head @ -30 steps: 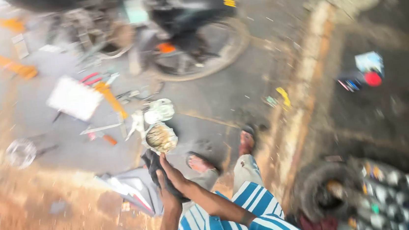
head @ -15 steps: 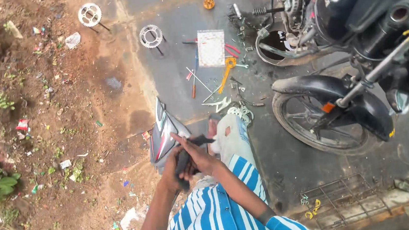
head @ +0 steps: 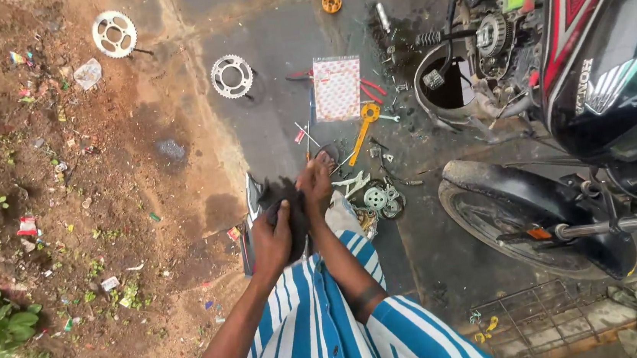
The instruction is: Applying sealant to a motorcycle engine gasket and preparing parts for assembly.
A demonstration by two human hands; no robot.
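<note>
**Both hands on a dark part, held above the lap**

Head view, looking straight down. The left hand [head: 272,241] was closed around a dark part [head: 291,212], fingers wrapped over its near edge. The right hand [head: 314,181] lay on the far end of the same part, fingers curled over the top; how tightly it gripped could not be told, since the part's black surface hid the fingertips. It was possibly a rag or a soft cover rather than a rigid piece.

The part sat between the two hands, just in front of the striped shirt [head: 324,332]. Its long axis ran away from the body, slightly to the right. The left hand was nearer the body, the right hand farther out.

A grey panel [head: 250,200] lay directly under the hands. Small round metal parts [head: 378,198] lay just beside the right hand. A yellow tool [head: 362,129] and a checked cloth [head: 337,87] lay farther ahead. Two sprockets [head: 232,76] were well apart, up left. The motorcycle [head: 594,86] stood to the right.
</note>
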